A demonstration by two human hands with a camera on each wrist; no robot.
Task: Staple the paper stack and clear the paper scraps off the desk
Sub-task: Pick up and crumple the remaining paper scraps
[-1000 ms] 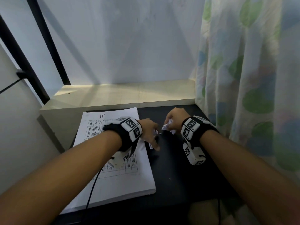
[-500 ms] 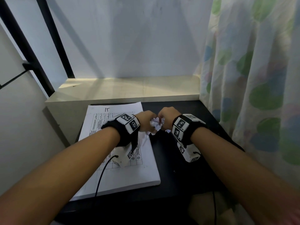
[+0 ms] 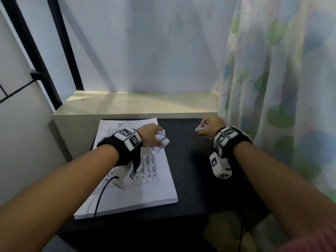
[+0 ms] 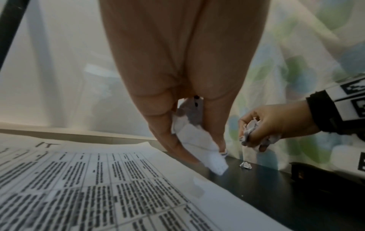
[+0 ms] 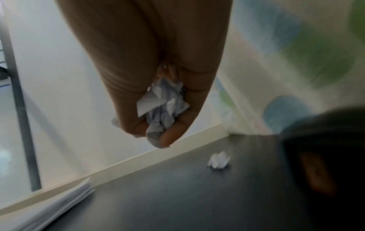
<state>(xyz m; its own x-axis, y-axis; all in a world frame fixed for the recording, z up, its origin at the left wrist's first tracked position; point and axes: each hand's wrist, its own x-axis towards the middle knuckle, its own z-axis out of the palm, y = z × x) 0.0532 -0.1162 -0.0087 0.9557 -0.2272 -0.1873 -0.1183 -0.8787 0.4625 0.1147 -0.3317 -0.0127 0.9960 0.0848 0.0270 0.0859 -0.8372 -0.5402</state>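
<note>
A thick white paper stack (image 3: pixel 154 188) with a printed table lies on the left of the black desk (image 3: pixel 190 179). My left hand (image 3: pixel 154 137) hovers over the stack's right edge and grips a wad of crumpled paper scraps (image 3: pixel 161 138); in the left wrist view this wad (image 4: pixel 197 145) hangs between thumb and fingers. My right hand (image 3: pixel 211 126) is at the desk's back right by the curtain and clutches more crumpled scraps (image 5: pixel 168 109). One small scrap (image 5: pixel 219 160) lies loose on the desk just below the right hand.
A pale ledge (image 3: pixel 141 104) runs along the desk's back edge under the wall. A patterned curtain (image 3: pixel 281 88) hangs along the right side. A dark object (image 4: pixel 316 176), too blurred to name, sits on the desk's right part. A black cable (image 3: pixel 101 193) crosses the stack.
The two hands were pressed together over the desk's middle with scraps between them. They have parted: the right hand went right toward the curtain, and the left stayed by the stack's edge.
</note>
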